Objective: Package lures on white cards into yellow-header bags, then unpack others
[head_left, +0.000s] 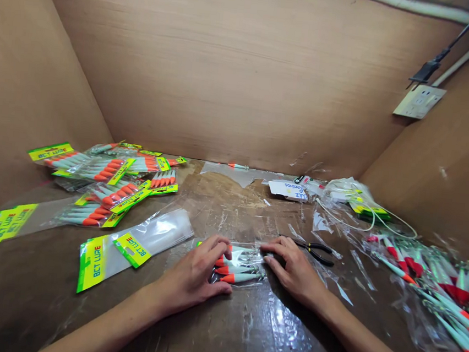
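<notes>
A clear plastic bag of fishing floats lies flat on the table between my hands. Several pale floats with orange tips sit inside, their orange ends toward the left. My left hand curls over the bag's left side, thumb below and fingers above, partly covering the orange tips. At the right end, the bent fingers and thumb of my right hand hold the plastic near the floats' metal ends. Left of my left hand lies a stack of clear bags with yellow-green "BCT LURE" headers, a loose header card on top.
Filled float packets are heaped at the back left. Black-handled pliers lie beyond my right hand. Loose floats and plastic lie at the right. A white cardboard piece and white cord are near the back wall.
</notes>
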Demonstrator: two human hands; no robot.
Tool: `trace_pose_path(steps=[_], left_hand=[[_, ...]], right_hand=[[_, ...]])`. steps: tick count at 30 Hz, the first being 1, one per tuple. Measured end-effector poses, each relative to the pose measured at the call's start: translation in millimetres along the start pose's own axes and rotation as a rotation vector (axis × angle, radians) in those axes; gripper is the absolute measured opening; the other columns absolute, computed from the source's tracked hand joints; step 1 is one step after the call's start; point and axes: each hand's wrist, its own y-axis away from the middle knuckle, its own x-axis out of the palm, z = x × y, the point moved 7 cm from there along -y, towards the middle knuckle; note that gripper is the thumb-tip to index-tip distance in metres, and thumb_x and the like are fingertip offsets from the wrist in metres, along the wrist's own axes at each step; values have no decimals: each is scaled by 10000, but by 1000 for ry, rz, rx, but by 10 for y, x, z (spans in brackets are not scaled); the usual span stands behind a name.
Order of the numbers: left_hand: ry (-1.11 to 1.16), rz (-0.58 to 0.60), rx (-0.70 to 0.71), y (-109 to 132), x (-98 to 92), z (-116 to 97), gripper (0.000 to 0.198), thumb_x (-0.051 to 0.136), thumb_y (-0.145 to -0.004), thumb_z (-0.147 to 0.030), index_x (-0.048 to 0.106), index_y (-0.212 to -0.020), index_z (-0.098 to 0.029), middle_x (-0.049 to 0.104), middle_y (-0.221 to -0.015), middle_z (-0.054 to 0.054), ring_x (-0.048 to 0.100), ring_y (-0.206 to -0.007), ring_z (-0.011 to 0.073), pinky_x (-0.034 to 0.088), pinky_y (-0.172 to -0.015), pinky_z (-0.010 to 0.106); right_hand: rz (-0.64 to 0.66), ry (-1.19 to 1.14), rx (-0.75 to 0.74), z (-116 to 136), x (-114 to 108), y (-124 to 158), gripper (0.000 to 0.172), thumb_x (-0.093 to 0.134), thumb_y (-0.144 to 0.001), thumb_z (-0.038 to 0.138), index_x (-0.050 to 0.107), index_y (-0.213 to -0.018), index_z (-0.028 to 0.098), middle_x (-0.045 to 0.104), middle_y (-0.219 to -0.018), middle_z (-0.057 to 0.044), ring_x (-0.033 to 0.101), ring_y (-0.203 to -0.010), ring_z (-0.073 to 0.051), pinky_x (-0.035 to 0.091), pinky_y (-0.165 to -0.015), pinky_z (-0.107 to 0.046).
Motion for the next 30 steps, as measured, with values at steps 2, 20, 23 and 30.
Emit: trace_pose_path(steps=[2,20,23,30], left_hand=[[-11,6,-5,2,-7,-3,334,779,-782,-325,565,-1021,-233,511,-1266,74,596,-1020,216,526,-875,363],[-45,-32,-10,25,-11,16,96,670,-888,-296,656,-964,-239,587,-1186,63,605,-1047,216,497,-897,354],[-52,-64,-28,12,-2,38,61,605,-927,-258,661,-944,-242,608,-1128,52,606,-1027,208,490,-883,344],[-60,-136,-43,-12,23,61,48,616,-897,-212,656,-904,-237,614,-1067,42,607,-960,196,492,-843,333]], right_hand=[[4,7,3,6,4,6,243,535,-969,258,708,-1139,252,631,-1080,-88,568,-1022,-231,471,-928,-392],[144,-114,39,46,-47,67,103,649,-897,283,742,-931,255,641,-1073,-54,585,-1030,-218,458,-938,-377],[145,-121,49,50,-45,66,99,670,-884,294,751,-932,264,644,-1082,-50,588,-1039,-219,454,-952,-384],[128,-130,39,63,-26,57,97,686,-880,321,752,-904,254,653,-1050,-50,595,-1022,-217,462,-933,-376]])
